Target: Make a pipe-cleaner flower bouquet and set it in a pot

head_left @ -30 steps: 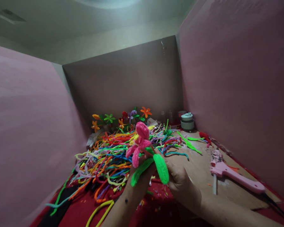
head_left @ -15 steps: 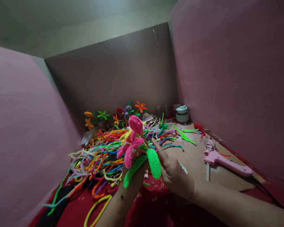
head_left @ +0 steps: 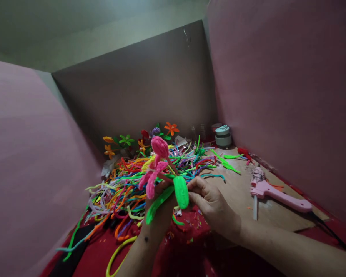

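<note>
A pink pipe-cleaner flower with a closed pink bud above it stands up from my left hand, whose closed fingers are partly hidden behind it. Two bright green fuzzy leaves spread from the stem: one leaf slants down over my left hand, and the other leaf hangs on the right. My right hand is closed in a pinch at the right leaf's edge. What lies between those fingertips is too small to make out.
A heap of coloured pipe cleaners covers the table's left and middle. Finished flowers stand behind it. On the right, a pink glue gun lies on a brown board, with a lidded jar farther back. Walls rise on both sides.
My right hand's outstretched index finger has bent into a pinch beside the right leaf. The flower and my left hand have shifted slightly left, and the right leaf has turned more upright.
</note>
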The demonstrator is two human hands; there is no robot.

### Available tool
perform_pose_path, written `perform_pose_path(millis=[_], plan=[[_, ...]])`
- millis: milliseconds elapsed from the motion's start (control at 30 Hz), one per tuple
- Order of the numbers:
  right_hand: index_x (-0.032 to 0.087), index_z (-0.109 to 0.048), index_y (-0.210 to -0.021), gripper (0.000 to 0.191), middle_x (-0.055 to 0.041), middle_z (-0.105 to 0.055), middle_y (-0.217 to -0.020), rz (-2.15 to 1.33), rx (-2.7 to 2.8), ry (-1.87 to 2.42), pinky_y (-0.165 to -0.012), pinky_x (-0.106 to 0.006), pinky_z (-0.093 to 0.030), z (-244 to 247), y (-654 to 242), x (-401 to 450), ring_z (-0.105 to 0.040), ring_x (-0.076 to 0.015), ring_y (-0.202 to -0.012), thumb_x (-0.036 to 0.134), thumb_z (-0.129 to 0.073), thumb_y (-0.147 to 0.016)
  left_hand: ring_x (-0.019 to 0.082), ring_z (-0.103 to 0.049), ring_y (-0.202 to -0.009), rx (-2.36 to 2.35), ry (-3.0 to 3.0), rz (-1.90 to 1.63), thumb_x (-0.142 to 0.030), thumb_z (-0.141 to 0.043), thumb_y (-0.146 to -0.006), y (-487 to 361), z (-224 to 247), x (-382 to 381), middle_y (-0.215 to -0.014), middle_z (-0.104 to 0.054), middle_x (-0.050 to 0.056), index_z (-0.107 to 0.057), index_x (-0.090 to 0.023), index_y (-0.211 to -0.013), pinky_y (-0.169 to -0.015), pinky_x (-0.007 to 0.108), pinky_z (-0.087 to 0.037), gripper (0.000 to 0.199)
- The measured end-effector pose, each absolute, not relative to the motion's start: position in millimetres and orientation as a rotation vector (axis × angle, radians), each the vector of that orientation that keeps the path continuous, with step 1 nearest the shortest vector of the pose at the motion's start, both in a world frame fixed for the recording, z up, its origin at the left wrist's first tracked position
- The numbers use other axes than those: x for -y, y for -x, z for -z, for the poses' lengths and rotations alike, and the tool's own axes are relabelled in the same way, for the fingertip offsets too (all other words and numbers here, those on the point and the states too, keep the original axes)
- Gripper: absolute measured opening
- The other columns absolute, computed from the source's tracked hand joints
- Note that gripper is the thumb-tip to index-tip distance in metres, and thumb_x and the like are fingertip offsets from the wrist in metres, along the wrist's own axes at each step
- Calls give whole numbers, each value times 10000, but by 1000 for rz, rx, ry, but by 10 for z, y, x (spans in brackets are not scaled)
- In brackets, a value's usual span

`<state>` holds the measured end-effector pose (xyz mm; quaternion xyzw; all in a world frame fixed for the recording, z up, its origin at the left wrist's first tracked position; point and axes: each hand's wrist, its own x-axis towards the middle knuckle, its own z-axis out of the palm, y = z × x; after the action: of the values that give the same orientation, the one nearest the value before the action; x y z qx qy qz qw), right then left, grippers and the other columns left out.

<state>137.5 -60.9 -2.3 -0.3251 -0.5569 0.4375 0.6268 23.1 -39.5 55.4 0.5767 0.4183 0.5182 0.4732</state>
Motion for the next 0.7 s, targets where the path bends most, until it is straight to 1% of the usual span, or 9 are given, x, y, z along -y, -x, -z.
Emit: perform_pose_path(millis=[133,233,333,433,567,700], plan=[[185,-525,-779,82,19,-581,-690,-939,1272,723,-616,-233,-477,7,-1364,622,-567,-105,-630,192,-468,-837,71,-404,-420,-996,-1411,-1208,-236,-763,-475,-223,-494,374,-438,-473,-63,-551,-159,-498,-385,190,-321,226],[183,-535,-788,107,13,-593,-702,-903,1299,744,-627,-240,-486,25,-1373,605,-575,-110,-634,210,-456,-855,61,-365,-399,-984,-1451,-1156,-267,-728,-535,-197,-448,356,-439,-447,-67,-571,-159,-554,-368,186,-289,192],[181,-561,-807,142,5,-595,-720,-834,1329,799,-632,-236,-484,70,-1389,578,-578,-110,-652,215,-438,-871,76,-397,-429,-976,-1522,-1134,-283,-684,-612,-175,-406,340,-484,-474,-52,-573,-168,-612,-395,197,-318,160],[183,-599,-842,170,-3,-603,-740,-749,1363,837,-641,-228,-481,123,-1396,558,-581,-110,-667,190,-431,-869,92,-417,-447,-963,-1552,-1155,-265,-663,-655,-179,-357,331,-507,-495,-42,-563,-184,-635,-417,211,-334,131],[191,-621,-885,208,-8,-607,-747,-661,1398,810,-655,-221,-488,147,-1397,551,-592,-112,-684,165,-415,-871,101,-442,-456,-946,-1460,-1212,-246,-659,-659,-205,-290,318,-538,-512,-46,-553,-203,-680,-436,222,-361,116],[205,-630,-914,230,-16,-625,-774,-535,1489,819,-663,-229,-485,127,-1425,551,-591,-118,-697,183,-403,-886,130,-496,-494,-1041,-1552,-1263,-246,-663,-639,-222,-284,288,-518,-523,-28,-570,-188,-614,-463,241,-395,113]])
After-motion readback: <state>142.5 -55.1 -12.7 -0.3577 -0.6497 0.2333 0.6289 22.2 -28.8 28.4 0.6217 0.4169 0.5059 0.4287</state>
